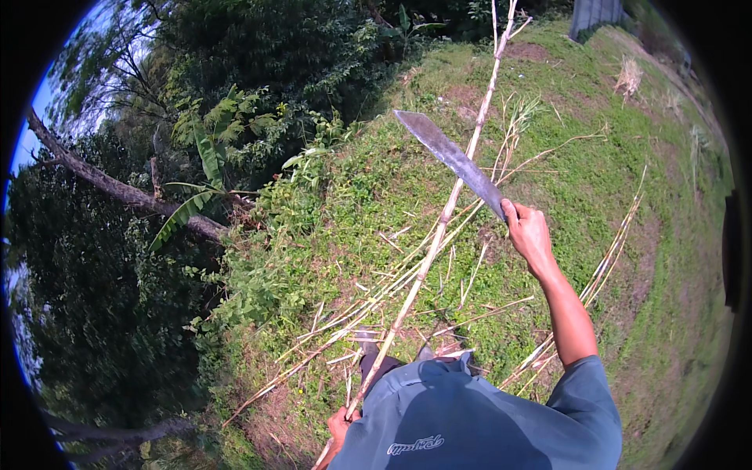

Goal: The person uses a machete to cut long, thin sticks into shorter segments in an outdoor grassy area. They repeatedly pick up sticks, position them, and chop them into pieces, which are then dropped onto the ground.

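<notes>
My right hand (pixel 528 233) is closed round the grip of a machete (pixel 454 159), whose broad grey blade points up and to the left. The blade crosses over a long pale cane stalk (pixel 425 266) in this view; whether they touch I cannot tell. Low by my left side, my left hand (pixel 340 428) is wrapped round the lower part of that stalk. From there the stalk slants away from me to the top of the view, where thin side shoots branch off it.
Several cut stalks (pixel 345 333) lie across the weedy grass before my feet, and another bundle (pixel 607 270) lies at the right. A leafy cut top (pixel 517 125) rests farther off. Dense trees and a leaning trunk (pixel 117 182) line the left side. A grey upright slab (pixel 595 16) stands far back.
</notes>
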`<state>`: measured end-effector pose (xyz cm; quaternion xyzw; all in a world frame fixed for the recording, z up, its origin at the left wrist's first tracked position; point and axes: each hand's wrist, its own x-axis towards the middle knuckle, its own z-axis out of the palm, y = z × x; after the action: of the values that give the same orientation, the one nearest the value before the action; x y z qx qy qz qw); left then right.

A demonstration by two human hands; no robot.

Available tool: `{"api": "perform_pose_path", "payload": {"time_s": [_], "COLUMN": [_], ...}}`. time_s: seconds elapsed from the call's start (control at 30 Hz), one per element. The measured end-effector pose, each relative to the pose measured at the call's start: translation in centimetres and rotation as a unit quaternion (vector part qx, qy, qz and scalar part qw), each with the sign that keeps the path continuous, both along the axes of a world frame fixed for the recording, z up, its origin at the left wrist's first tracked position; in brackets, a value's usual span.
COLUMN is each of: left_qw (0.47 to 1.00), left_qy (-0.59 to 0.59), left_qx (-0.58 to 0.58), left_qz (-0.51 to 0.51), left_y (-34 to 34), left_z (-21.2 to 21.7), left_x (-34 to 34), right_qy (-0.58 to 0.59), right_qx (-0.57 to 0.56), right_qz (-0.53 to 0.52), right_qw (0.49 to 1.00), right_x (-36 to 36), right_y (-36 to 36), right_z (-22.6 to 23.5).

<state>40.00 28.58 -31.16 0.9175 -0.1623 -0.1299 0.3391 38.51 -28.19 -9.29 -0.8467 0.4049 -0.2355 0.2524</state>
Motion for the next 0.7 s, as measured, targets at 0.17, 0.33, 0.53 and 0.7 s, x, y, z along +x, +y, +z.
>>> {"api": "perform_pose_path", "payload": {"time_s": [0.17, 0.33, 0.53, 0.7], "left_qw": [0.995, 0.998, 0.984, 0.985], "left_qy": [-0.069, 0.013, 0.159, 0.141], "left_qx": [0.062, 0.061, -0.016, 0.026], "left_qz": [-0.032, -0.012, 0.079, 0.099], "left_y": [3.1, 3.6, -0.2, -0.9], "left_z": [-3.0, -4.3, 0.8, -2.4], "left_x": [-0.4, 0.5, 2.3, 4.4], "right_qy": [0.115, 0.135, -0.033, 0.007], "right_qx": [0.022, 0.023, 0.07, 0.039], "right_qz": [0.146, 0.236, 0.088, 0.183], "right_qw": [0.982, 0.962, 0.993, 0.982], "right_x": [0.7, 1.5, 6.1, 6.8], "right_y": [6.2, 11.6, 6.5, 11.2], "right_z": [-3.3, -5.2, -7.0, -8.5]}}
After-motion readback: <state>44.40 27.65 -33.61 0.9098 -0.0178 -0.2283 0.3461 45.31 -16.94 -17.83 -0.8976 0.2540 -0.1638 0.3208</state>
